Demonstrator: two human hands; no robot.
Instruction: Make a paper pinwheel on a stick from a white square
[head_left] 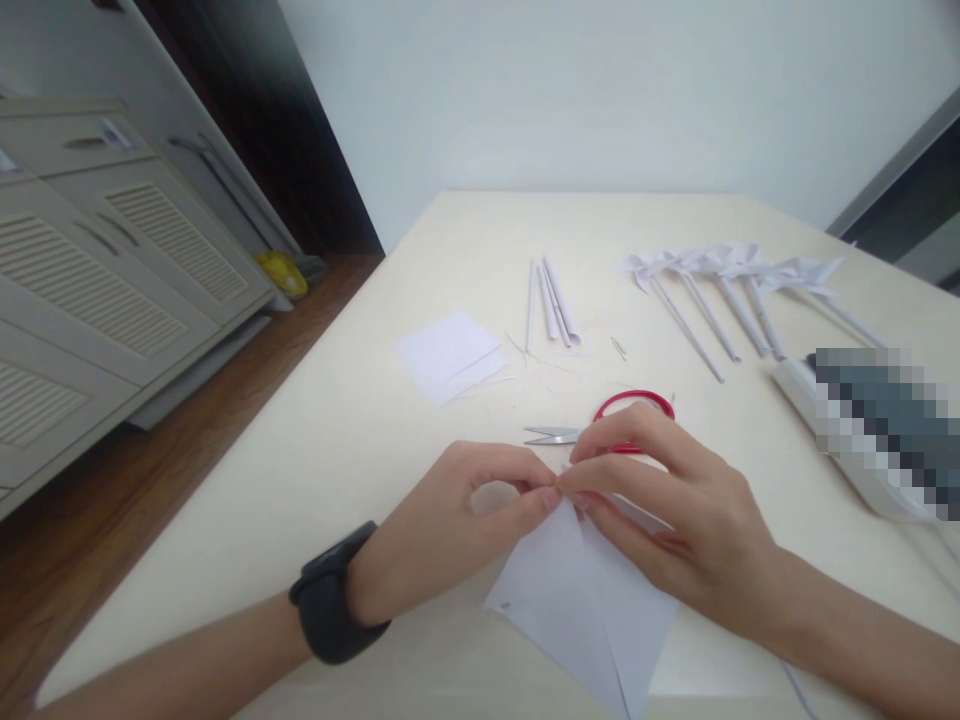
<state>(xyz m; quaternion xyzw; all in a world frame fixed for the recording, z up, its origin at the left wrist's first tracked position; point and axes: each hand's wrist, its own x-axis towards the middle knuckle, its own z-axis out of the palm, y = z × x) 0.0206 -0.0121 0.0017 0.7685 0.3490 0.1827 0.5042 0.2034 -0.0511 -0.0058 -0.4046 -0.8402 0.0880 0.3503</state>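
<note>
Pale tabletop (337, 470) is stretching toward a plain wall (562, 100), with the paper sheet (555, 600) lying under the fingertips, its diagonal running from the far corner toward the person. Left hand (442, 525) and right hand (697, 510) are pinching narrowly at that corner, equally near, while scissors (559, 437) are resting just beyond.

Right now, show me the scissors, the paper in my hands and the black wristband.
Scissors (568, 436): head view, on the metal blades.
Paper (574, 600): head view, mid-sheet, below the fingers (517, 515).
Black wristband (330, 605): head view, on the strap.
</note>
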